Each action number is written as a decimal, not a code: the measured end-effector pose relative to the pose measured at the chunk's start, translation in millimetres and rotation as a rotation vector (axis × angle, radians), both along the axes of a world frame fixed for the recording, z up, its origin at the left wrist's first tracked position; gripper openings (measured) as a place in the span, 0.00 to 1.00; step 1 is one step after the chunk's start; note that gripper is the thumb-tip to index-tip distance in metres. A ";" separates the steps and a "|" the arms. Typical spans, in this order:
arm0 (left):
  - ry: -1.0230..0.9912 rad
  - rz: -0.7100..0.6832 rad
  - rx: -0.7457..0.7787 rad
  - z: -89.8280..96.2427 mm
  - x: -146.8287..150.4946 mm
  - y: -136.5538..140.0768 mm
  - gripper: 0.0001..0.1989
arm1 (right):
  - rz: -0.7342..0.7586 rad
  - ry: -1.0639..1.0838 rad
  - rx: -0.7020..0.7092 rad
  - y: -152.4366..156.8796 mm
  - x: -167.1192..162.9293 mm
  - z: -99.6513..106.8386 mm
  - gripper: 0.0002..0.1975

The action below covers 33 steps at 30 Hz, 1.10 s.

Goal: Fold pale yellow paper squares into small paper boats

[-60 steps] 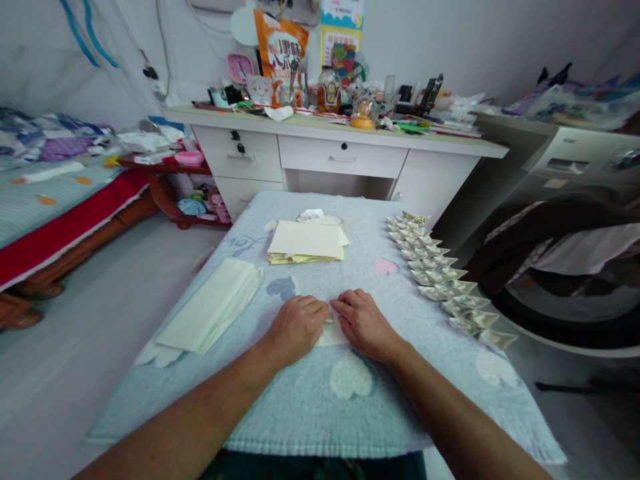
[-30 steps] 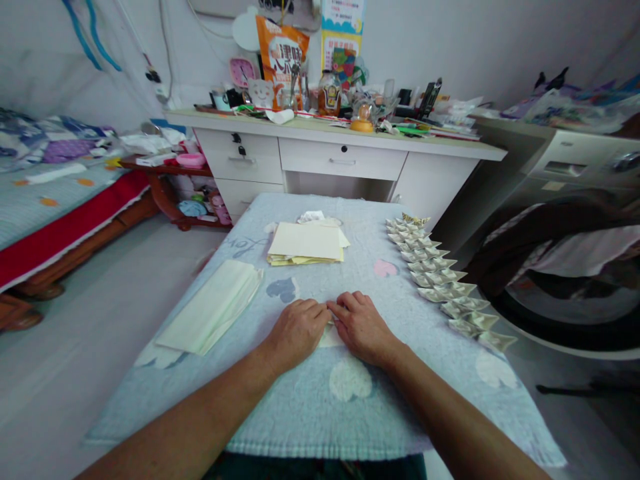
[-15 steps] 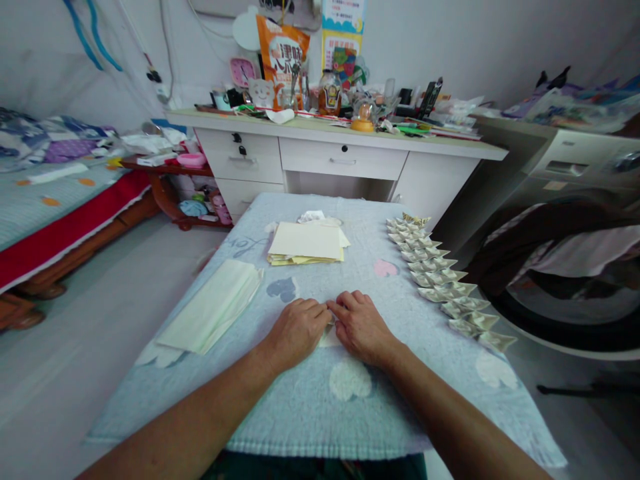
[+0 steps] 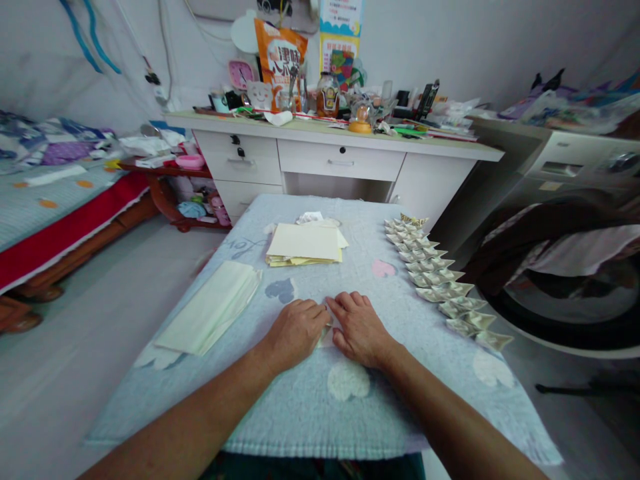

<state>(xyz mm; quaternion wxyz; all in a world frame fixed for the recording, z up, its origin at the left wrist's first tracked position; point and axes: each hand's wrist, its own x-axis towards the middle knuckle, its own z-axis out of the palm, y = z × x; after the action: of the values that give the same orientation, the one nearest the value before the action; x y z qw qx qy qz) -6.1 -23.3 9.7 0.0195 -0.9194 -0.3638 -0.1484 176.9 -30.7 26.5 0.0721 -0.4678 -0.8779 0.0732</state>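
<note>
Both hands meet over a small folded piece of pale paper (image 4: 327, 335) on the cloth-covered table (image 4: 300, 413). My left hand (image 4: 296, 333) is closed, its curled fingers gripping the paper's left side. My right hand (image 4: 361, 328) bends over the right side, with fingers drawn together and pressed on the paper. Most of the paper is hidden beneath the fingers. Left of the hands lies a stack of pale green paper sheets (image 4: 210, 310). Beyond them sits a pile of cream and yellow paper (image 4: 304, 241). Along the right edge runs a row of folded paper boats (image 4: 435, 275).
A white desk (image 4: 340, 157) stands behind the table, crowded with a jar (image 4: 328, 97), an orange snack bag (image 4: 281, 60) and small items. At the right is a washing machine (image 4: 565, 163) with dark clothing hanging from its door. A bed (image 4: 65, 193) fills the left side.
The fingers have shifted slightly on the paper, with a little more of it showing between the hands. The whole view has moved a touch; the paper stacks and boats stay put.
</note>
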 end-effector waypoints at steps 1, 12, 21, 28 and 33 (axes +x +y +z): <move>0.002 0.000 -0.004 0.0 -0.1 -0.1 0.05 | -0.008 0.020 -0.005 0.4 1.6 -1.5 0.30; 0.014 0.005 -0.014 1.6 -0.1 -0.5 0.04 | 0.028 0.093 -0.030 -0.5 6.2 1.9 0.26; 0.017 -0.008 0.010 -0.6 -1.4 0.5 0.06 | 0.021 0.044 -0.027 2.1 4.0 4.3 0.20; 0.020 0.000 0.104 -7.3 -1.2 -1.6 0.07 | -0.002 0.070 -0.028 3.6 4.4 2.5 0.15; 0.028 -0.006 0.125 -9.7 -2.4 -6.6 0.08 | -0.025 0.068 -0.003 4.4 2.0 -1.3 0.13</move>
<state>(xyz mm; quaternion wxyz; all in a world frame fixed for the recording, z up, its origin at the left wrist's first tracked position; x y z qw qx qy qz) -8.5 -30.0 0.0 0.0816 -0.9194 -0.3509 -0.1579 178.9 -26.3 25.2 0.1022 -0.4760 -0.8689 0.0895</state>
